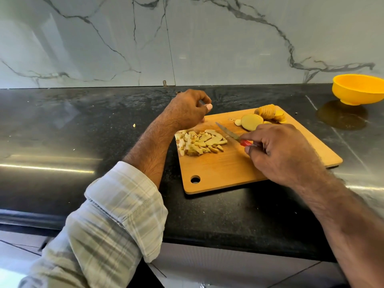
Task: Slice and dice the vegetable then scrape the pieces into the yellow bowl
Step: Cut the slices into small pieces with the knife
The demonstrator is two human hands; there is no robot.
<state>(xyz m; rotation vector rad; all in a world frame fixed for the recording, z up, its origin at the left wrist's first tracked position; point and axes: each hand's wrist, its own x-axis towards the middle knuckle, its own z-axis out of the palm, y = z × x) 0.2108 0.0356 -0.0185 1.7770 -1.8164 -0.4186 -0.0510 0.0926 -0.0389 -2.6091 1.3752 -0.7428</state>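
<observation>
We see a rectangular wooden cutting board (228, 169) with a round hole in its near left corner lying on the glossy black stone table (83, 125). On the board's left part sits a heap of pale diced vegetable pieces (200, 142), reaching the board's left edge. At the far end of the board lie round yellowish-brown vegetable slices (251, 121), some flat and others fanned on edge just behind them.

Our right hand (284, 152) curls its grip around the red handle of a small kitchen knife (232, 135); the thin blade points away and to the left, its tip between the diced heap and the flat slices. Whether the blade touches the board, we cannot tell.

Our left hand (187, 109) hangs over the far left corner of the board, fingers loosely bent, grasping nothing that we can make out. Its forearm comes out of a rolled-up pale plaid sleeve (116, 215).

The round yellow plastic bowl (357, 89) stands on the table at the far right, well apart from the board, close to the white marble-veined wall (187, 38). A few small scraps (134, 125) lie on the table left of the board.
</observation>
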